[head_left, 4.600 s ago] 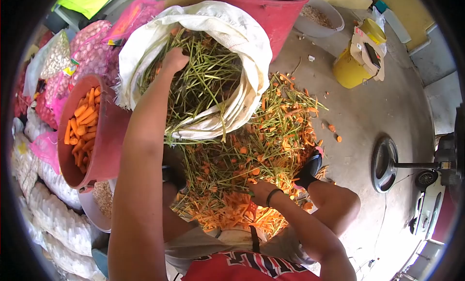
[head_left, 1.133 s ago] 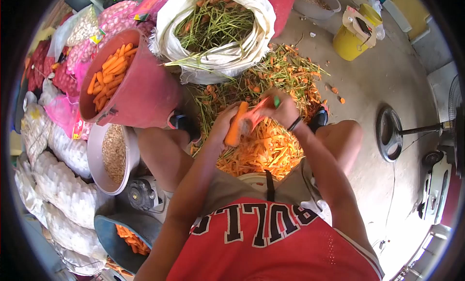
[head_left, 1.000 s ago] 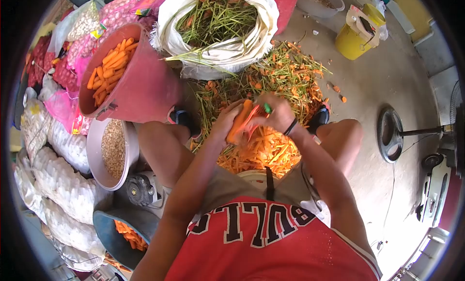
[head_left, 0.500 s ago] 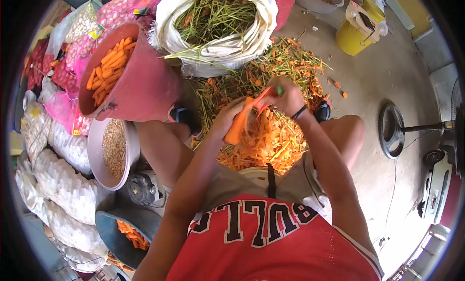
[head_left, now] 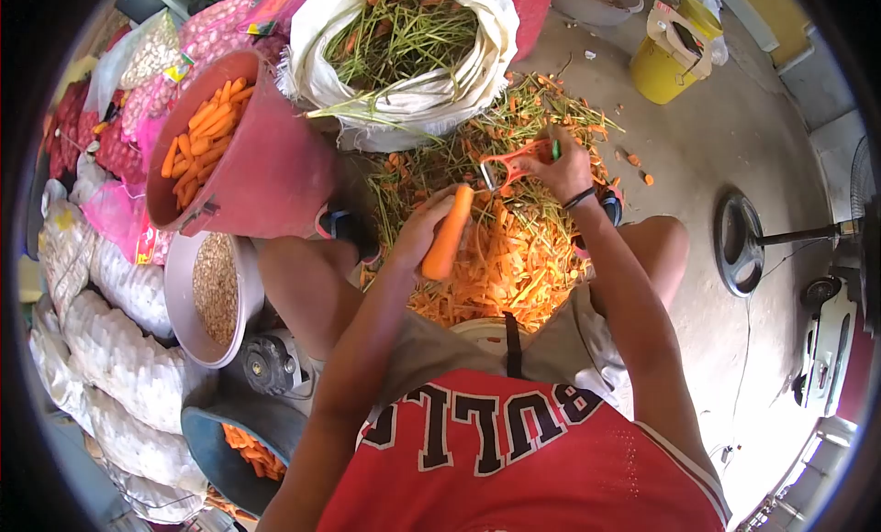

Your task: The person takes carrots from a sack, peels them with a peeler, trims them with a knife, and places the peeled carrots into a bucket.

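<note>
A peeled-looking orange carrot (head_left: 449,235) is gripped in my left hand (head_left: 420,231), its narrow end tilted up and away from me. In my right hand (head_left: 563,171) is a red-orange vegetable peeler (head_left: 510,162); its metal blade sits a little beyond the carrot's tip, apart from it. Something small and green shows by the right fingers. Under both hands lies a heap of carrot peelings (head_left: 509,271), spread between my knees. Trimmed green stalks (head_left: 431,165) cover the floor behind the heap.
A red tub (head_left: 284,156) of carrots stands to the left, beside a white sack (head_left: 312,46) of stalks. Nearer are a bowl (head_left: 246,303) of pale pieces and a blue bucket (head_left: 197,440) with carrots. A yellow bucket (head_left: 656,78) and fan stand (head_left: 734,243) are at right.
The peeler has left the carrot, my right hand moving up and slightly right. My left hand still holds the carrot, now a bit more upright.
</note>
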Tool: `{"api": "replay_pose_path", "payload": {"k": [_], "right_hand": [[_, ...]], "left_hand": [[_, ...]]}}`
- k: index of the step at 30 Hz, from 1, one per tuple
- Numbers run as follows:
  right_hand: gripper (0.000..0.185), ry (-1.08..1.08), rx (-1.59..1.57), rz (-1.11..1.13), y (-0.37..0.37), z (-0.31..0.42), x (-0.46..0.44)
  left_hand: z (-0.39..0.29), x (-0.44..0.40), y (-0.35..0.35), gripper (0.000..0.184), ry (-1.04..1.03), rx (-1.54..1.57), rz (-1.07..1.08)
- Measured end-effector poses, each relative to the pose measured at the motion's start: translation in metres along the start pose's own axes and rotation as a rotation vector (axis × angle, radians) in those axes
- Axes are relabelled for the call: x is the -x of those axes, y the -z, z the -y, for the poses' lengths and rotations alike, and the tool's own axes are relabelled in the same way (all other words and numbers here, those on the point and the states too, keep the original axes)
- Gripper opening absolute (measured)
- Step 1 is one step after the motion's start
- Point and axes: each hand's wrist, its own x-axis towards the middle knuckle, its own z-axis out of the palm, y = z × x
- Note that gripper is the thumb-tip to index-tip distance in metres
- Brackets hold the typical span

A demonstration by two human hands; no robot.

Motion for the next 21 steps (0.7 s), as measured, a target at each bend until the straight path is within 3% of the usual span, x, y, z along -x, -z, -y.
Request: {"api": "replay_pose_path", "payload": {"k": [3, 5, 6, 7, 9, 11, 12, 15, 17, 19, 21], "right_hand": [[0.056, 0.224, -0.296, 0.164, -0.022, 0.023, 0.035], [0.059, 0.421, -0.194, 0.321, -0.017, 0.059, 0.051], [0.061, 0.382, -0.233, 0.332, -0.019, 0.055, 0.049], [0.062, 0.49, -0.163, 0.225, -0.02, 0.045, 0.039], [0.063, 0.118, -0.163, 0.254, -0.006, 0.027, 0.017], [0.064, 0.159, 0.015, -0.051, -0.005, 0.0, 0.001], [0.064, -0.049, -0.016, 0.104, 0.004, 0.01, -0.001], [0.057, 0.224, -0.295, 0.202, -0.021, 0.02, 0.032], [0.055, 0.375, -0.184, 0.342, -0.016, 0.056, 0.053], [0.06, 0.549, -0.166, 0.172, -0.022, 0.043, 0.038], [0.062, 0.179, -0.161, 0.2, -0.007, 0.026, 0.018]], "left_hand": [[0.002, -0.016, 0.017, 0.04, -0.035, 0.062, 0.064], [0.004, -0.019, 0.0, 0.038, -0.097, 0.019, -0.04], [0.008, -0.019, -0.002, 0.038, -0.12, -0.01, -0.038], [0.01, -0.015, -0.003, 0.037, -0.134, -0.043, -0.034], [0.012, -0.007, -0.003, 0.038, -0.021, -0.093, -0.057], [0.01, -0.006, -0.003, 0.038, -0.007, -0.171, -0.066], [0.007, -0.006, -0.002, 0.038, -0.005, -0.143, -0.05], [0.004, -0.016, 0.004, 0.039, -0.047, -0.043, -0.05], [0.015, -0.026, 0.009, 0.041, -0.107, 0.023, -0.107], [0.017, -0.017, 0.006, 0.039, -0.093, -0.014, -0.085], [0.015, -0.009, 0.002, 0.039, -0.074, -0.11, -0.038]]}}
